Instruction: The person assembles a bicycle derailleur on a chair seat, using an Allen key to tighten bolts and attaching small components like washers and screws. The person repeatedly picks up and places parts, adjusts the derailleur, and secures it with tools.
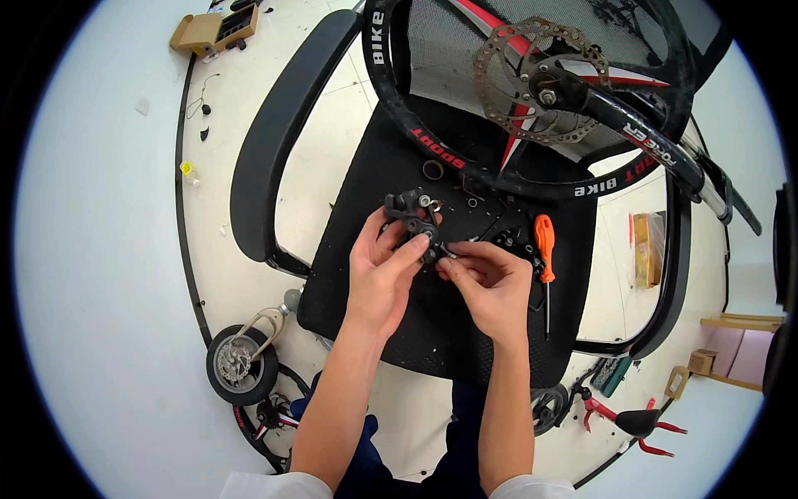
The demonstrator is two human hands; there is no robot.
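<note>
My left hand (381,270) is closed around a black bicycle disc brake caliper (406,212), held up over the black chair seat (349,283). My right hand (495,287) pinches at the lower right side of the caliper. Its fingertips mostly hide what they hold; only a small shiny bit shows there. To the right of that hand lies a screwdriver (544,241) with an orange handle, its shaft toward me. Small dark parts (507,239) and a ring (433,170) are scattered on the seat beyond my hands.
A bicycle wheel (422,143) with a disc rotor (489,91) and a black fork (623,116) leans across the chair's back. Armrests (278,125) flank the seat. On the floor are a small wheel (241,363), an opened box (199,32) and a red frame part (611,412).
</note>
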